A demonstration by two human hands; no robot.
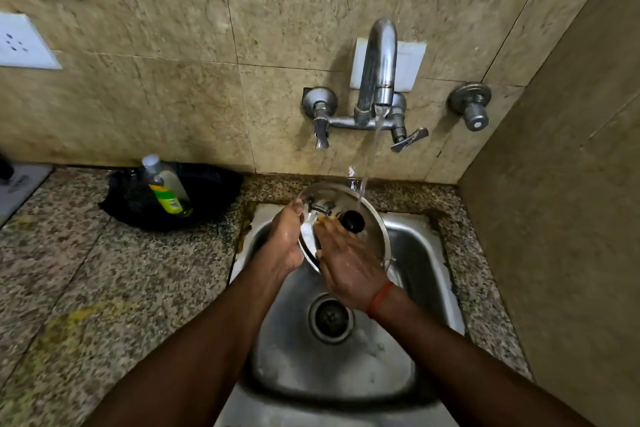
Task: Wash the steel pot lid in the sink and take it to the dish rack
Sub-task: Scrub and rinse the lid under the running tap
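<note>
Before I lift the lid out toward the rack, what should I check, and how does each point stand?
1. Left hand grips the steel pot lid by its rim: ok.
2. Right hand clear of the lid: not ok, it presses the top beside the black knob.
3. Tap stream off: not ok, it runs onto the lid.
4. Lid over the sink: ok.
5. Soap rinsed off: cannot tell.
6. Dish rack in view: not ok, out of frame.

Head view, steeply down, close over sink (415, 288).
</note>
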